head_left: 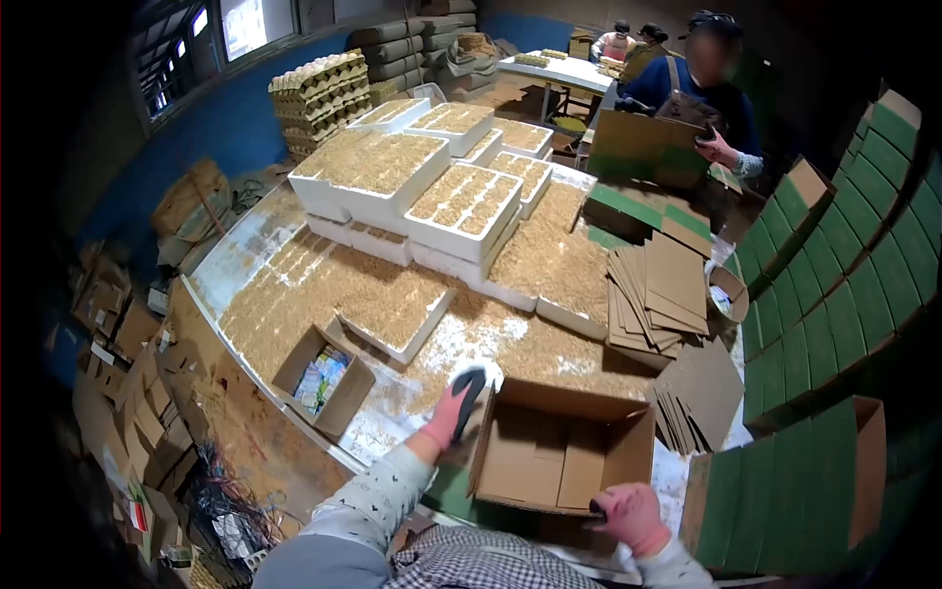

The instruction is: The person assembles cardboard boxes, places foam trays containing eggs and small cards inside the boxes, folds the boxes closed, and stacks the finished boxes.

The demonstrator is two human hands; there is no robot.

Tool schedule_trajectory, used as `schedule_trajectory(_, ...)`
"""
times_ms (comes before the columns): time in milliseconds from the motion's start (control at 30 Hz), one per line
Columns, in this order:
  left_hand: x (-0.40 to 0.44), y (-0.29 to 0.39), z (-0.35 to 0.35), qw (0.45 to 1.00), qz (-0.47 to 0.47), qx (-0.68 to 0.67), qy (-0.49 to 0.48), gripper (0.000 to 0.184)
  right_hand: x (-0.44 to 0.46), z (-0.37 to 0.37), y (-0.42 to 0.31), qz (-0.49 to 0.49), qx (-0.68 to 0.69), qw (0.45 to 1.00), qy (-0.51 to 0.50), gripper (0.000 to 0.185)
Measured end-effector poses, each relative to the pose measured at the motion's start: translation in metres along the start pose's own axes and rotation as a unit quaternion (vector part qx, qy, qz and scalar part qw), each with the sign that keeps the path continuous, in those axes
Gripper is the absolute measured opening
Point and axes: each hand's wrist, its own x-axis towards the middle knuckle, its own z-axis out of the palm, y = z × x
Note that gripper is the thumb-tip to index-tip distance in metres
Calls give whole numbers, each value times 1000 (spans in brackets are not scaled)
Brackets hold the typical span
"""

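An open, empty cardboard box [559,452] stands at the near edge of the table, in front of my body. My right hand [631,515], in a pink glove, grips the box's near right rim, with the thumb at the edge. To the left of the box is my left hand [457,404], in a pink glove with dark fingers; its fingers are stretched forward and hold nothing that I can see. Farther left, a smaller open carton [329,388] holds colourful small packets [320,378].
White foam trays [463,201] of sawdust-like filling are stacked mid-table. Flat cardboard sheets [653,290] lie right of them. Green boxes [795,491] line the right side. A co-worker [702,93] handles a large box [648,147] across the table. Egg trays [319,98] stand behind.
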Motion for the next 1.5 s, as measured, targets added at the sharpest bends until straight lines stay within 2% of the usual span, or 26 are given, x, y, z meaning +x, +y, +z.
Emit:
schedule_trajectory(133,162,21,-31,940,-135,-143,279,101,8,-3,-10,9,-23,1000,9,32)
schedule_trajectory(167,205,34,-40,893,-265,-118,344,119,10,-3,-10,13,-22,1000,3,33)
schedule_trajectory(233,280,-1,-50,832,-413,-82,360,132,15,-6,-6,25,-25,999,-9,33)
schedule_trajectory(300,307,-31,-37,790,-408,-193,416,132,22,-8,-4,28,-17,999,-16,33)
schedule_trajectory(367,305,-43,-36,802,-416,-169,395,126,25,-11,-6,26,-5,1000,-15,34)
schedule_trajectory(400,294,-60,-40,820,-388,-263,328,112,26,-12,-7,41,-1,998,-39,38)
schedule_trajectory(467,241,-80,-59,936,-206,-214,190,73,32,-13,-6,32,10,999,0,47)
schedule_trajectory(533,172,-42,-70,959,-99,-223,141,33,30,-12,-6,23,2,1000,2,69)
schedule_trajectory(567,148,-11,-73,899,-148,-377,168,19,33,-21,-7,7,2,1000,6,74)
schedule_trajectory(633,102,38,-81,812,-250,-515,118,21,30,-27,-5,18,56,998,-31,94)
schedule_trajectory(667,82,23,-93,811,-253,-527,-1,46,21,-12,8,10,218,973,79,97)
schedule_trajectory(700,64,58,-83,796,-246,-550,51,50,34,-29,0,71,412,905,79,98)
schedule_trajectory(833,14,56,-77,779,-204,-590,-57,31,43,-19,26,96,751,631,168,94)
schedule_trajectory(867,1,48,-69,920,-32,-381,-86,29,48,-38,14,74,777,597,185,95)
schedule_trajectory(900,-7,63,-60,975,141,-132,-105,27,45,-36,27,34,785,590,186,85)
schedule_trajectory(933,-11,79,-64,961,212,12,-178,30,35,-24,34,113,702,673,201,78)
schedule_trajectory(967,-16,91,-54,971,3,-125,-205,42,24,-12,34,187,604,744,213,71)
schedule_trajectory(1000,-22,102,-43,929,-203,-268,-155,56,14,-17,20,203,622,717,240,70)
schedule_trajectory(1033,-29,96,-36,914,-159,-345,-144,64,-2,-33,0,218,639,689,265,68)
schedule_trajectory(1100,-42,119,-28,969,-58,-211,-115,71,-13,-58,-25,230,655,662,284,67)
schedule_trajectory(1133,-58,100,-25,945,-133,-279,-110,69,-13,-64,-32,228,656,662,282,67)
schedule_trajectory(1167,-56,77,-29,987,116,85,-77,66,-7,-65,-36,211,645,687,261,67)
schedule_trajectory(1333,-65,68,6,997,-63,41,-2,66,27,-50,-42,132,589,777,180,69)
schedule_trajectory(1400,-54,79,-10,996,-83,13,-24,71,33,-25,7,313,587,746,25,66)
schedule_trajectory(1433,-49,71,-11,997,-46,-4,-65,73,39,-22,20,307,546,779,-38,66)
schedule_trajectory(1500,-55,83,-18,987,-101,38,-121,78,48,-15,15,155,281,947,6,53)
